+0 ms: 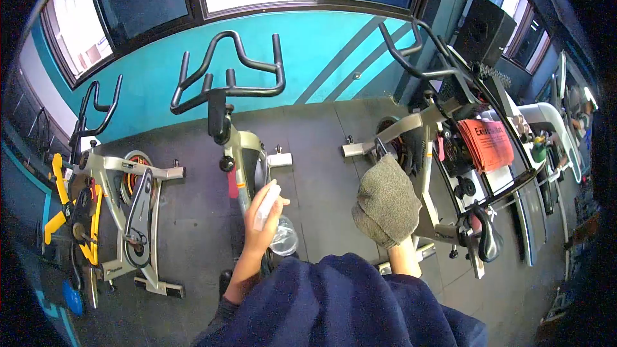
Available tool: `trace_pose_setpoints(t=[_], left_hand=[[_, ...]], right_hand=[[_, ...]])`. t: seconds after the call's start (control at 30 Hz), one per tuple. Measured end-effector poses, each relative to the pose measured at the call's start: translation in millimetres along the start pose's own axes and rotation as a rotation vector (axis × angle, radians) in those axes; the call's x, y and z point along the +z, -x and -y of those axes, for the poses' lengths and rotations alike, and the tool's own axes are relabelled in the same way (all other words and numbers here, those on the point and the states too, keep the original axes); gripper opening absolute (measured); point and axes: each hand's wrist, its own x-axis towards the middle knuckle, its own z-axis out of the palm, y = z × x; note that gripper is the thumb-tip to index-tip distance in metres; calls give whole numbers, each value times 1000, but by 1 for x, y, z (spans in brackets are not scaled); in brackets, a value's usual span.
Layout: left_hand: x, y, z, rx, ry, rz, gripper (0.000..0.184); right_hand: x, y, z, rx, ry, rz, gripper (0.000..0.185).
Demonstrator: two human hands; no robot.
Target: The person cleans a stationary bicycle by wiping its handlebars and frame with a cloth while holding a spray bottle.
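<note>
My left hand (262,223) is closed around the white top of a clear spray bottle (285,239), whose transparent body hangs below the fingers. A grey-brown cloth (387,202) covers my right hand (403,258), so only the wrist and heel show; the cloth is draped over the hidden fingers, which appear to grip it. Just ahead of my left hand stands an exercise bike (247,148) with black handlebars. Beyond the cloth is a second bike (411,125) on the right.
Another exercise bike (138,218) stands at the left, beside a yellow-framed piece of equipment (59,183). On the right, a rack holds orange cloths (486,144) with printed lettering. A black speaker (483,31) is at the back right. Windows line the teal wall (321,51).
</note>
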Motion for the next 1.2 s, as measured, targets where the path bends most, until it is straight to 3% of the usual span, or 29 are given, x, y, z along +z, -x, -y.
trace_pose_setpoints(t=[0.1,0.23,0.37,0.6,0.63,0.83,0.93,1.07,1.2], left_hand=[[-11,-26,15,272,-102,-111,56],[-44,-55,35,274,-164,-161,58],[-71,-81,48,201,43,-268,54],[-99,-121,56,211,-54,-262,57],[-101,-127,51,198,-73,-254,57],[-116,-156,51,174,-143,-196,55],[-114,-166,56,181,-143,-263,52],[-103,-173,41,116,-139,-247,49],[-100,-187,41,180,-72,-303,49]], right_hand=[[16,-38,15,-104,31,-55,57],[28,-83,42,-180,29,-44,51],[32,-120,69,-238,-23,-43,45],[30,-162,109,-283,-120,35,35],[38,-162,110,-309,-203,-125,26],[47,-172,132,-306,-161,-80,33],[84,-170,113,-308,-221,-83,29],[76,-186,105,-310,-205,-98,28],[80,-212,98,-332,-230,-78,22]])
